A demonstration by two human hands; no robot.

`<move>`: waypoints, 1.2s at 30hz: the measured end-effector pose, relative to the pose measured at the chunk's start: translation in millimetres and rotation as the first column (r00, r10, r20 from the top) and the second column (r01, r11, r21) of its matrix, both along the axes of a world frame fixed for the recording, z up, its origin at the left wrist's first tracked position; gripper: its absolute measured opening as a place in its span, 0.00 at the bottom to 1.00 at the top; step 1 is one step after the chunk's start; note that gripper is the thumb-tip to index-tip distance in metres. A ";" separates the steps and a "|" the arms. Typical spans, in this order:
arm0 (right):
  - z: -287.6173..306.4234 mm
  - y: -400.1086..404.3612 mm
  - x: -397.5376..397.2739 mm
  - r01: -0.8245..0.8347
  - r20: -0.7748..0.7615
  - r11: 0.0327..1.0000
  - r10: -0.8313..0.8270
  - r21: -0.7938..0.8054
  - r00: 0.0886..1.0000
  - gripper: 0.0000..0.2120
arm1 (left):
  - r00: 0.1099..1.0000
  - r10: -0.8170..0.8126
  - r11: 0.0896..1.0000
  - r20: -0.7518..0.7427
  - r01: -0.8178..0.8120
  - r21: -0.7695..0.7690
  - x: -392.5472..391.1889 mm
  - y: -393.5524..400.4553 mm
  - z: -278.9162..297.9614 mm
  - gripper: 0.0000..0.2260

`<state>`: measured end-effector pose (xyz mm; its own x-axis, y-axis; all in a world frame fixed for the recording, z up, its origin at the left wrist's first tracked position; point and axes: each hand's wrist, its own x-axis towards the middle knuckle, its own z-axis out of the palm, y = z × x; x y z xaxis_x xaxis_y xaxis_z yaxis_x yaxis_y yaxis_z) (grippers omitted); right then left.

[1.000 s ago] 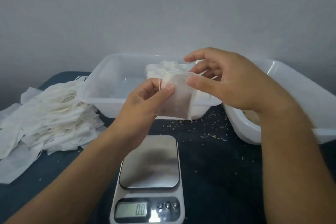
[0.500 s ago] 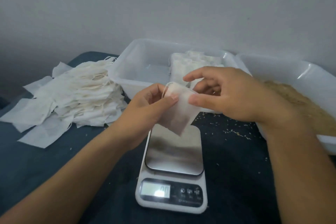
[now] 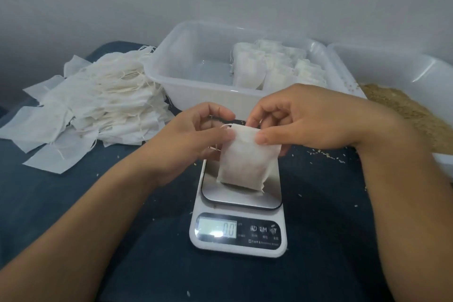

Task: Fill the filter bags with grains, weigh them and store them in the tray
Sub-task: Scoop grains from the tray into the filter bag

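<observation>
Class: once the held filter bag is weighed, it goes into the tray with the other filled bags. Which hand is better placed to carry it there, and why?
Probably the right hand. It pinches the filter bag at its top edge and lies nearer the filled bags at the tray's right end; the left hand holds the drawstring side, farther off.

A dark blue cloth-covered surface (image 3: 318, 216) is being occupied by a digital scale (image 3: 239, 233), a heap of empty filter bags (image 3: 98, 105) at the left, a clear tray (image 3: 196, 56) behind, and a grain tub (image 3: 404, 73) at the right; loose grains (image 3: 321, 153) are being left scattered between them.
</observation>
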<state>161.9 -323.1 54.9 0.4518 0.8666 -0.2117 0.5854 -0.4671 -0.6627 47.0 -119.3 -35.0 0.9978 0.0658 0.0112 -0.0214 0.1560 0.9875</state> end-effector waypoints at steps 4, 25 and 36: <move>-17.4 7.6 8.9 0.050 0.195 0.984 -0.015 -0.173 0.981 0.03 | 0.987 0.163 0.933 -0.004 -0.153 0.325 5.9 -2.5 -8.9 0.09; 8.0 -19.0 21.8 0.254 0.369 0.962 -0.200 -0.105 0.908 0.12 | 0.843 0.518 0.712 0.146 -0.520 0.472 17.4 17.4 -13.0 0.05; -15.7 0.7 26.1 0.199 0.366 0.947 -0.096 -0.253 0.925 0.15 | 0.851 0.502 0.723 0.156 -0.512 0.463 16.8 14.5 -13.4 0.04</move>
<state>188.0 -322.5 39.1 0.6585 0.7123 -0.2429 0.6629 -0.7018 -0.2610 63.9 -104.8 -48.4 0.8163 0.5433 0.1962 0.0199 -0.3660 0.9304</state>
